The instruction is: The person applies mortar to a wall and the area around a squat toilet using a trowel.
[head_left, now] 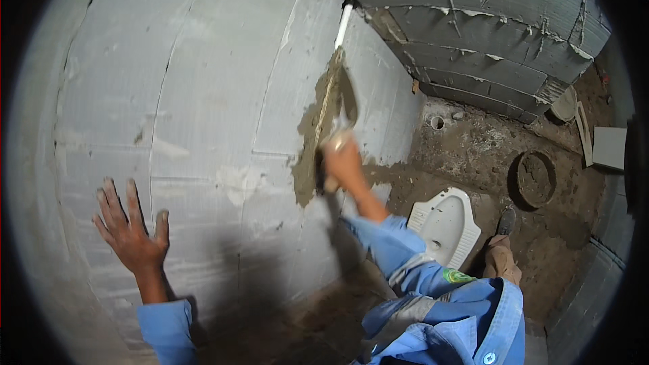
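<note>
Fingers of the right hand (341, 162) gripped a trowel (341, 98) at one o'clock — flat on wet mortar (307, 162); left hand (132, 230), fingers splayed, braced the block wall (203, 61) at eight. Steady, even pressure would likely spread it best.

- Bright, even light on grey block wall (203, 81); no glare.
- Dark shadow pools at wall base, lower centre.
- Strong fisheye bending, black vignette at rim.
- Slight motion blur at trowel (338, 105).
</note>
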Demonstrator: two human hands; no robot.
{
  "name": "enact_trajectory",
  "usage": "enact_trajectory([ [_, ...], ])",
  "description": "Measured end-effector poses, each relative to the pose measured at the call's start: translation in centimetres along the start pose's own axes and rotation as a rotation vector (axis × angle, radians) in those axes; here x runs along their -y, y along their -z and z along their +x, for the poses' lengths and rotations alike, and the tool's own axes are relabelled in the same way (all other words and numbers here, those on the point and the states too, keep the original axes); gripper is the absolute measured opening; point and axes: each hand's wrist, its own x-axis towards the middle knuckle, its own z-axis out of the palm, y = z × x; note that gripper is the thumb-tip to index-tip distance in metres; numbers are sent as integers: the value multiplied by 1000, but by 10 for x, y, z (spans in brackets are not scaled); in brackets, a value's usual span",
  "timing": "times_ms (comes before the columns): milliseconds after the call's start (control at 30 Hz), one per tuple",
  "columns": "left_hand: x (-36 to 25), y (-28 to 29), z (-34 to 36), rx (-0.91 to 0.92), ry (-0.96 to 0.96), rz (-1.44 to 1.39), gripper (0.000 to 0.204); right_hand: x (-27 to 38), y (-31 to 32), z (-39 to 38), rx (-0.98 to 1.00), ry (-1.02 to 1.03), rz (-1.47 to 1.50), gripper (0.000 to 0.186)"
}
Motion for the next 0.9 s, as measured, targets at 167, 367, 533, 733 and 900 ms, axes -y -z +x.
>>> enact_trajectory([
  [167,1,-3,7,29,-2,37,69,-52,-2,-43,66,0,510,18],
  [367,3,-10,7,17,-28,50,67,-103,29,54,17,69,162,12],
  [533,1,-13,10,13,-36,70,67,-84,8,121,-19,176,62,28],
  [733,0,-15,11,23,-37,94,67,-102,-16,90,52,83,90,30],
  [900,0,-16,11,21,-46,94,67,-120,-9,24,177,229,49,27],
])
